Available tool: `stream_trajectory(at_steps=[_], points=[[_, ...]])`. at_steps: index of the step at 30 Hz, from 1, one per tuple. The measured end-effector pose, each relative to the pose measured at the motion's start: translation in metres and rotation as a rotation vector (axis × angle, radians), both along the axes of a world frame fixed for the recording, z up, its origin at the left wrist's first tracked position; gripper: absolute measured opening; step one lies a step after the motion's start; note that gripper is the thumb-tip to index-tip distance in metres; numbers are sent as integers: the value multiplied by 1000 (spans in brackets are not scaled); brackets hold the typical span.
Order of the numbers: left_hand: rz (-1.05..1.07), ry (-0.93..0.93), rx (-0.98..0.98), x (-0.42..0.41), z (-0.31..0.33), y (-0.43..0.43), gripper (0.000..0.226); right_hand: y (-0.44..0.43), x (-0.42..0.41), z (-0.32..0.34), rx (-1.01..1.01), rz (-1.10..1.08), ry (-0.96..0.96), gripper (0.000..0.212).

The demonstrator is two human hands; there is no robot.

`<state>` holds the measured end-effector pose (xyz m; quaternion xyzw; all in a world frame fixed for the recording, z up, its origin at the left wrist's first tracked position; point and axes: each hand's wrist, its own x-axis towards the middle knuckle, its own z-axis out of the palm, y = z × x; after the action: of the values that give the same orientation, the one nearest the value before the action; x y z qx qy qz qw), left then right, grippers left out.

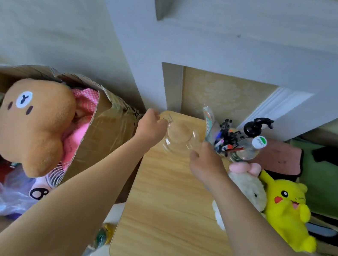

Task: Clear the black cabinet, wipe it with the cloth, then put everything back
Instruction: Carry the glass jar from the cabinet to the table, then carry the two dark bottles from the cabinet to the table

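The left hand is curled up tight, and its fingers pinch the left edge of a clear round bowl. The right hand shows its back. Its thumb sits on the near edge of the bowl and its fingers bend around the right side, so both hands hold the bowl between them.

The bowl is see-through and shiny, and you can see the wood through its flat bottom. It looks empty. It is at the far end of a light wooden table top – you cannot tell if it rests on the wood or floats just above it.

Just to the right of the bowl stands a clear pot full of pens. Behind that is a black pump bottle, and beside it a bottle with a round white cap. A fluffy white soft toy with a pink bow lies at the table's right edge, touching a bright yellow soft toy.

On the left, a big brown teddy bear pokes out of a cardboard box.
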<state>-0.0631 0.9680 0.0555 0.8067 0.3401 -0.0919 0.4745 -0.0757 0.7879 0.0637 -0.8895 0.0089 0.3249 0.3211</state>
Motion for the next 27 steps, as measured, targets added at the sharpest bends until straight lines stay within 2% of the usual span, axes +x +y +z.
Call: stream_trajectory(at_steps=[5,8,13,17,21,27], points=[[-65,-19,60,-36,77,-57,40,-57,-41,74,91,-36,22,37],[-209,-22,155,-54,115,-118,19,-114,-72,114,99,-84,-31,35],[-385,-96,233,-64,182,-249,17,-235,-98,174,157,-173,-154,23],[-499,-164,189,-73,221,-370,13,-363,-117,214,150,-254,-264,28],[-649,-213,257,-94,237,-497,18,-509,-152,238,114,-335,-295,40],[-848,-247,248,-134,249,-657,25,-677,-218,257,22,-546,-343,34]])
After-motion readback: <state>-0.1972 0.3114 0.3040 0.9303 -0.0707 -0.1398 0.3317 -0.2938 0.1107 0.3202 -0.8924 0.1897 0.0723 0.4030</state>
